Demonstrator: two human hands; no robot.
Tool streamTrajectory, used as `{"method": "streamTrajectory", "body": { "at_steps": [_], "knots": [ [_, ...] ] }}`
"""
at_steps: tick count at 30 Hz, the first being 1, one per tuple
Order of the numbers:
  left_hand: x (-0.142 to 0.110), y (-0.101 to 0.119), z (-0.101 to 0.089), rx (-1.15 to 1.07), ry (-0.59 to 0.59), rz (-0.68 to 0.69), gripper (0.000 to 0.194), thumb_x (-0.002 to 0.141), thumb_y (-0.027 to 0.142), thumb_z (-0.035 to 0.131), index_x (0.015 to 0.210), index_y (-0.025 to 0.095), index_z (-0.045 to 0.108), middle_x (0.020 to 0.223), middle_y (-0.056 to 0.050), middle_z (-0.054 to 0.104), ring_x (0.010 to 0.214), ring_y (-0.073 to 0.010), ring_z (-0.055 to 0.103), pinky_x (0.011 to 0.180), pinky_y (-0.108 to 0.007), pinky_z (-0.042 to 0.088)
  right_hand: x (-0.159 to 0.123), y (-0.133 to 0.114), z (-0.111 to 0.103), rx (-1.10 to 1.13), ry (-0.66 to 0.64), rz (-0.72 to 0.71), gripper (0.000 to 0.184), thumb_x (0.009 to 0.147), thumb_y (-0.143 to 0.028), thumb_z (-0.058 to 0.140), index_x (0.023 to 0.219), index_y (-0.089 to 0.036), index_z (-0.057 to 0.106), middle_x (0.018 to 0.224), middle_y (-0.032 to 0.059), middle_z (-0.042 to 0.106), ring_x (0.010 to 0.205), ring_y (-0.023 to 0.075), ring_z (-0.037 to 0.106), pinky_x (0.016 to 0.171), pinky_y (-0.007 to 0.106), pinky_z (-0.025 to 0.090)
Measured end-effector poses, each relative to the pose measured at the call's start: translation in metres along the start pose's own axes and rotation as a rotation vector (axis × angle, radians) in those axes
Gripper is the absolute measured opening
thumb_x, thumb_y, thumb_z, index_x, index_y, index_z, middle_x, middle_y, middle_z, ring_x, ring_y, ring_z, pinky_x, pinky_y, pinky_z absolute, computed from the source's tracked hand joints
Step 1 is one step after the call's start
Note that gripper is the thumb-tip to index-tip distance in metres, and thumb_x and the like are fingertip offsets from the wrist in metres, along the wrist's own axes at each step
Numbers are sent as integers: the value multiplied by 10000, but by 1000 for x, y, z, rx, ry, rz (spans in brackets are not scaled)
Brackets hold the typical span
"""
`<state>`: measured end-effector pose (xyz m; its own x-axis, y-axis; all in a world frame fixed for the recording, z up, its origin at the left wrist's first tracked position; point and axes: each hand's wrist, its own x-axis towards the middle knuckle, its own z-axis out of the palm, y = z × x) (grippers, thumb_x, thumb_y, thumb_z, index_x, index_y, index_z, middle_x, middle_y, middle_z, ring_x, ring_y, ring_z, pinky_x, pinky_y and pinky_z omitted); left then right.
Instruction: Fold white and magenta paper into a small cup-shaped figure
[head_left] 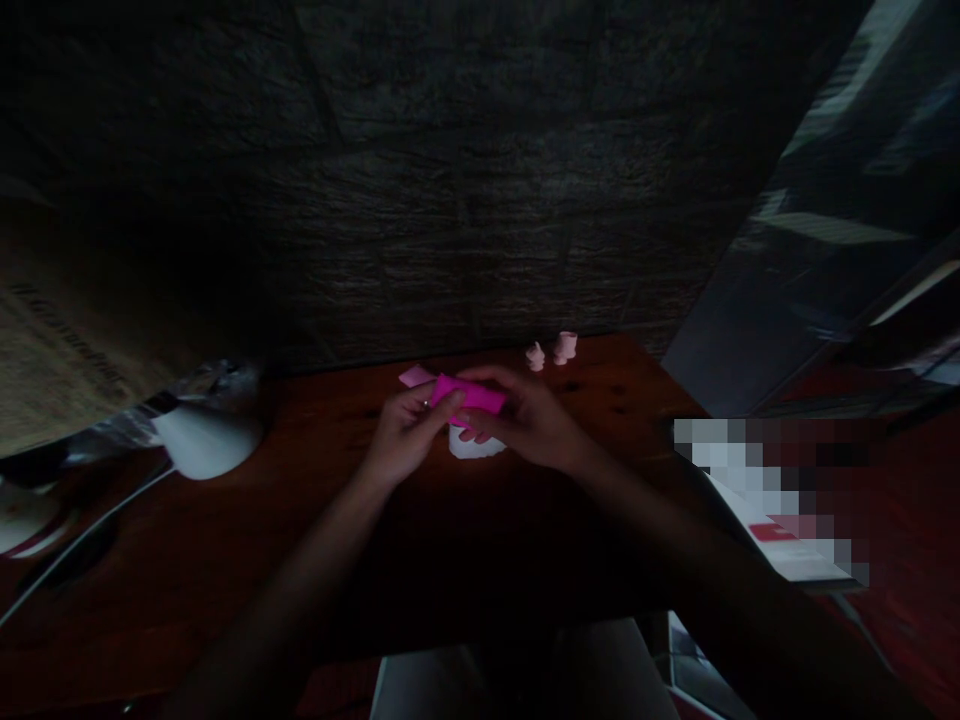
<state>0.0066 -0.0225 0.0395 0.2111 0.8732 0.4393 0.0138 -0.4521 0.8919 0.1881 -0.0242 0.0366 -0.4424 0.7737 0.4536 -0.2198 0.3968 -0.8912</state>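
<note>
A bright pink piece (471, 394), flat and folded-looking like paper or cloth, is held up over the table between both hands. My left hand (409, 432) pinches its left side with the thumb on top. My right hand (536, 420) has its fingers curled round the right side. Below them lies a white object (474, 447), partly hidden by the fingers. A paler pink flat piece (415, 376) rests on the table just beyond my left hand. Behind my right hand stand two small pale pink figures, a smaller one (535, 357) and a larger one (565, 347).
The dark wooden table (315, 500) meets a stone-textured wall (465, 200). At left are a white cone-shaped lamp head (206, 442) with a cord, clear plastic and a brown printed bag (90, 330). A partly pixelated white item (780, 540) lies at the right edge.
</note>
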Motion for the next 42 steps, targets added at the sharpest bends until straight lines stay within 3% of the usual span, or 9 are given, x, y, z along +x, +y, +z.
{"method": "streamTrajectory", "body": {
  "at_steps": [5,14,21,26,32,39,42],
  "knots": [
    [-1,0,2,-38,35,-8,363,821,513,743,734,161,742,658,-10,680,584,-113,557,587,-234,443,2,4,1,-5,63,-54,589,729,-245,849,1271,-244,617,1247,61,692,1043,188,693,847,302,606],
    [-1,-6,2,-117,52,-51,361,765,513,795,795,155,761,714,-15,707,609,-111,582,602,-224,460,2,4,-1,26,40,82,620,751,-272,826,1329,-202,614,1158,68,725,777,126,696,662,239,592],
    [2,-3,6,-122,119,-53,354,766,518,793,890,187,802,842,-52,764,762,-163,664,692,-252,512,3,1,-4,37,16,110,590,753,-290,825,1305,-206,635,1137,68,735,829,154,724,679,254,614],
    [3,-9,4,-210,181,-75,345,742,503,821,882,188,806,770,-31,747,679,-135,632,642,-233,484,5,-2,-5,-89,42,37,388,907,-389,661,1250,-210,701,1164,67,750,956,184,720,798,313,615],
    [3,-10,5,-294,173,-149,363,702,510,849,840,180,788,736,-7,724,644,-109,602,616,-216,464,6,-1,-6,-131,47,11,352,932,-425,627,1237,-277,723,1222,37,744,1134,203,681,1019,396,532],
    [5,-3,8,-324,217,-180,473,728,619,781,877,171,760,835,-39,749,750,-155,691,669,-254,552,7,-1,-7,-105,144,33,376,903,-470,662,1202,-255,737,1110,39,776,996,195,715,900,380,588],
    [4,0,7,-314,150,-186,476,724,602,793,887,156,767,875,-63,761,780,-178,717,707,-286,589,7,-1,-7,-71,255,2,364,868,-473,708,1165,-267,748,1125,34,771,994,186,711,912,373,579]
  ]
}}
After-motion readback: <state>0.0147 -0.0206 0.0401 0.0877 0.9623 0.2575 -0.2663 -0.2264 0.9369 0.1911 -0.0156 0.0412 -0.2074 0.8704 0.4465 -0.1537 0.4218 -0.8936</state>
